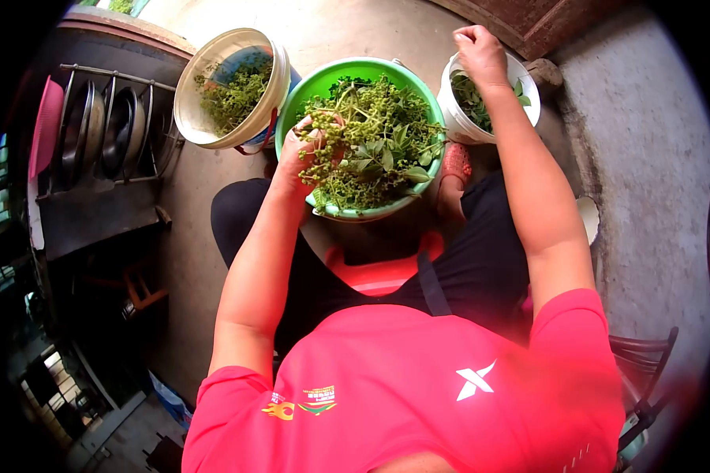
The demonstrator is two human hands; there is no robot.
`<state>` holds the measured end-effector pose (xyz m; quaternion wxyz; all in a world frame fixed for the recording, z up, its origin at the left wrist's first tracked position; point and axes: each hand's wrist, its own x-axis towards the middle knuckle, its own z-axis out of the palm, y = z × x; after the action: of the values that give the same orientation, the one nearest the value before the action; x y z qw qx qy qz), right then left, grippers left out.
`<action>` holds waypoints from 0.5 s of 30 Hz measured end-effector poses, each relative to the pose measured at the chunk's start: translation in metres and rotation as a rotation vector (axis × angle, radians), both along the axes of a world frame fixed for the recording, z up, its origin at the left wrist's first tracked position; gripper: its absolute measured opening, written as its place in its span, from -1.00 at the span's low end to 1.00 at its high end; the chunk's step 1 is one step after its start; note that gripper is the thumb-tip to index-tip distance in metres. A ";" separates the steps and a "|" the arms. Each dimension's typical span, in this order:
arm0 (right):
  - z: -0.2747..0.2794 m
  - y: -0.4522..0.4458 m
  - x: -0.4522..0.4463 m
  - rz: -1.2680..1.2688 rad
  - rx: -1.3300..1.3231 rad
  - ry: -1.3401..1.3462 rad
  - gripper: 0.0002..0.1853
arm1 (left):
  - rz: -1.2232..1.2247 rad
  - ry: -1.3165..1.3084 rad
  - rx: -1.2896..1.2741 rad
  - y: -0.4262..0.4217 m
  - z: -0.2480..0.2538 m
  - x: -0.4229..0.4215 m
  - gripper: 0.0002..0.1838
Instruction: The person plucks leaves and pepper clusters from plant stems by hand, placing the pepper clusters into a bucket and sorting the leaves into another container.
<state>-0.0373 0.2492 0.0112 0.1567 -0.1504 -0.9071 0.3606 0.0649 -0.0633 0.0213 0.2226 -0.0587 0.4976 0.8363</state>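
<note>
A green tub (pixel 412 76) between my knees is heaped with leafy sprigs of small green berries (pixel 371 142), which look like green peppercorns. At the tub's left side, my left hand (pixel 298 154) is closed on a berry sprig (pixel 323 143), its fingers partly hidden by the stems. My right hand (pixel 481 57) is over the far rim of a small white bucket (pixel 473 132), fingers curled together; whatever they hold, if anything, cannot be made out. Green leaves (pixel 472 102) lie inside that bucket, partly covered by my wrist and forearm.
A larger white bucket (pixel 193 98) with berry clusters (pixel 237 94) stands tilted left of the tub. Farther left, a metal rack (pixel 126 79) holds pans and a pink basin (pixel 47 126). A red stool (pixel 379 276) is beneath me; a dark chair (pixel 647 370) stands at the lower right.
</note>
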 end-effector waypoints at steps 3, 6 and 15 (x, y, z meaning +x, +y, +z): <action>-0.030 0.056 -0.005 -0.068 0.354 -0.431 -0.54 | 0.020 -0.003 0.158 -0.008 -0.002 0.003 -0.69; -0.030 0.068 0.002 -0.084 0.080 -0.630 -0.53 | 0.034 -0.281 0.400 -0.015 -0.022 -0.004 -0.64; 0.011 -0.008 0.015 0.502 -0.214 -0.326 -0.73 | 0.112 -0.189 0.446 -0.032 -0.005 -0.009 -0.61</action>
<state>-0.0225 0.2415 0.0218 -0.1015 0.0069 -0.8859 0.4525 0.0556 -0.0958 0.0166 0.2286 -0.1135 0.2737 0.9273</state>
